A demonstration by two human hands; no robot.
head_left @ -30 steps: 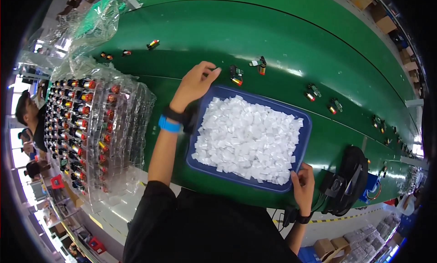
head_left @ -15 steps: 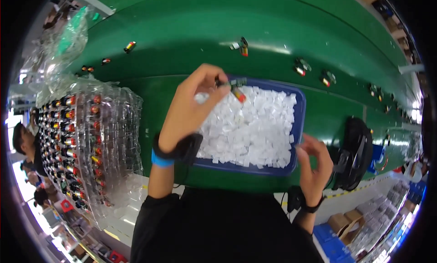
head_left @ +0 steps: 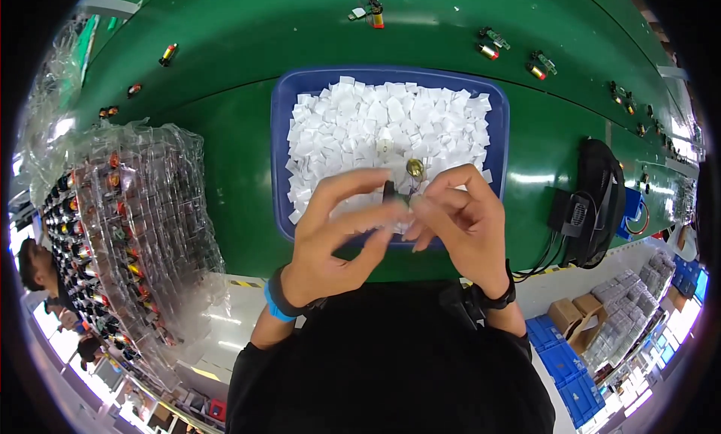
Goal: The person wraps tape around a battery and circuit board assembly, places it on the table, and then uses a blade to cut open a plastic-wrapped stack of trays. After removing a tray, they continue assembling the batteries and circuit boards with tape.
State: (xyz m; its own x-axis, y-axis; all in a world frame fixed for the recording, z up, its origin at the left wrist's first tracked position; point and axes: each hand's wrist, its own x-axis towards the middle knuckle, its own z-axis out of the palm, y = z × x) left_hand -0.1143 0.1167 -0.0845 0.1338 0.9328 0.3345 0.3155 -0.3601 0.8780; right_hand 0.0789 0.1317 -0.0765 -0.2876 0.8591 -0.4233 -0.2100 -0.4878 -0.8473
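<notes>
Over the near part of a blue bin [head_left: 502, 134] filled with small white paper-like squares [head_left: 383, 119], my two hands meet at a small motor assembly [head_left: 414, 168]. It shows a round brass-coloured end and a dark part, and fingers hide much of the rest. My left hand [head_left: 330, 235] curls around the dark part from the left, its fingertips blurred by motion. From the right, my right hand [head_left: 469, 227] closes thumb and fingertips together at the assembly's near side. Whether a white square is also in the pinch cannot be made out.
Stacked clear plastic trays [head_left: 135, 231] of motors stand at left. Several motor assemblies, one with a red-yellow motor [head_left: 377, 19], lie along the green table [head_left: 240, 149]. A black device [head_left: 593, 201] sits at right. Blue crates [head_left: 563, 370] and cardboard boxes [head_left: 574, 317] are beyond the edge.
My right hand has come from the bin's right rim to the assembly. My left hand has brought the assembly nearer and turned it. The bin and table sit higher in the view.
</notes>
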